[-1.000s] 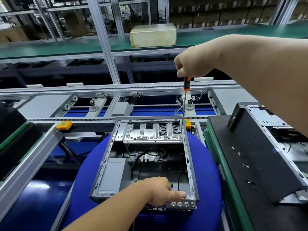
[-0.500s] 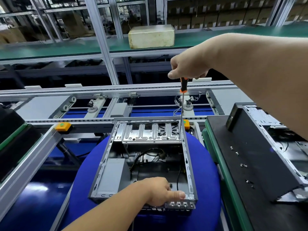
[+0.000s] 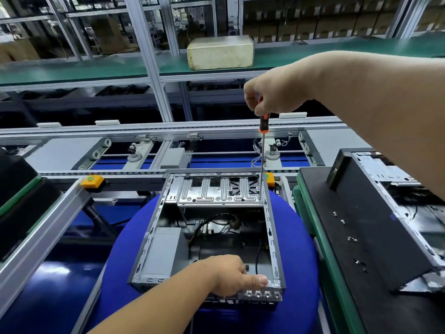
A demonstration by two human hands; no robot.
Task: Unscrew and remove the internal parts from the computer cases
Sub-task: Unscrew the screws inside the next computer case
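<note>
Little changed: right hand (image 3: 277, 92) still grips upright screwdriver (image 3: 263, 150), tip down on drive bracket (image 3: 216, 191); left hand (image 3: 231, 276) clasps computer case (image 3: 272, 227) near rim.

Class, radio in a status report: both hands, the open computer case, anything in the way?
Right hand grips screwdriver, tip at drive bracket's right corner. Left hand holds computer case near rim. Loose cables inside, clear of tip.

Head-worn camera looks forward and down, close over the computer case (image 3: 209, 227).
</note>
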